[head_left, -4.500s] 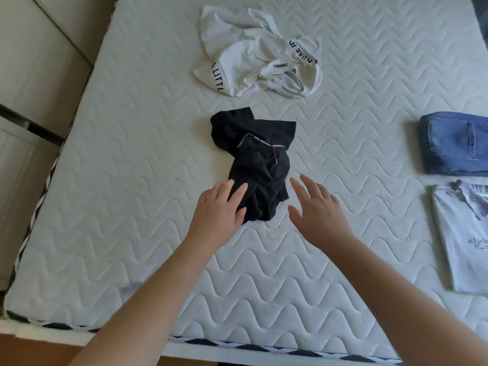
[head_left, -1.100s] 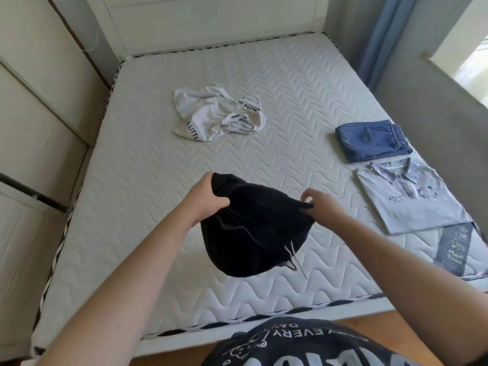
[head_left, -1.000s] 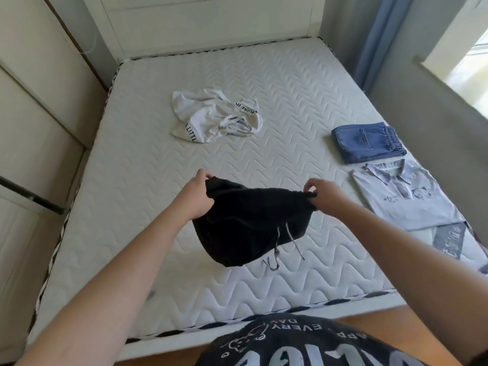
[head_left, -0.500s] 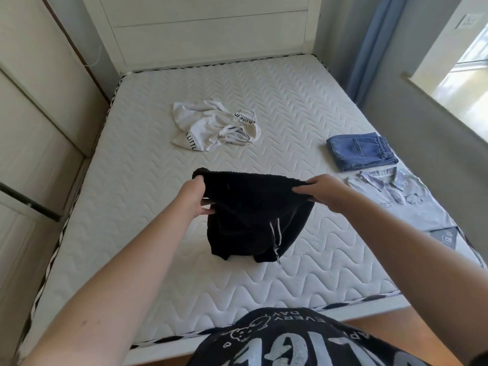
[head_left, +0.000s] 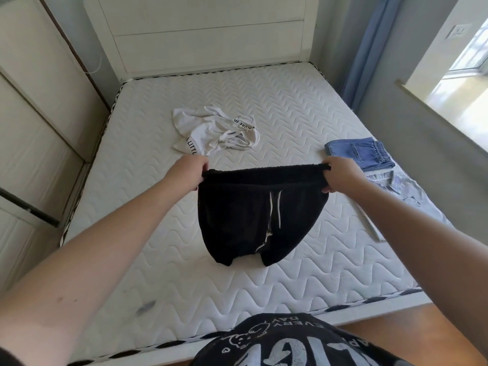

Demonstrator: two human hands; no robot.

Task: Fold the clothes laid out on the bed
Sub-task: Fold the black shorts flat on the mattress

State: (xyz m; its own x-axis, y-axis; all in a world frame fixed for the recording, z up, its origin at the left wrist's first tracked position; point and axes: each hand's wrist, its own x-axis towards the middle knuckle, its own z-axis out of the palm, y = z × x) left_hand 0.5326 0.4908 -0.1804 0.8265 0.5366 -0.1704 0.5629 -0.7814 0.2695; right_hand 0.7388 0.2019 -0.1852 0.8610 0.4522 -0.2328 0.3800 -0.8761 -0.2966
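Near edge of bed (head_left: 369, 303): person stands at the foot, dark printed top just in view at the bottom

Both arms out over the mattress. Left hand (head_left: 186, 171) fingers curled round one end of the waistband of the black shorts (head_left: 253, 215); right hand (head_left: 340, 175) pinches the other end, thumb under, fingers over. Band pulled taut and level between them, likely so the garment hangs square and shows its shape before it goes down

Shorts hang in the air above the middle of the bed, leg hems low and near the mattress; cannot tell if they touch. White drawstring (head_left: 274, 207) dangles down the centre front, facing the person

Judged step: straightening, fold not yet begun. Next move probably wants the shorts laid flat on the bare quilting beneath

To the right, well apart: pale polo shirt (head_left: 406, 191) laid flat at the bed's side, folded blue jeans (head_left: 361, 153) just beyond it. Done pile, kept off to the side out of the working space, I'd guess

Farther, centre-left: crumpled white garment (head_left: 214, 133) with black lettering, not yet folded

Headboard (head_left: 206, 33) and blue curtain (head_left: 369, 46) at the back
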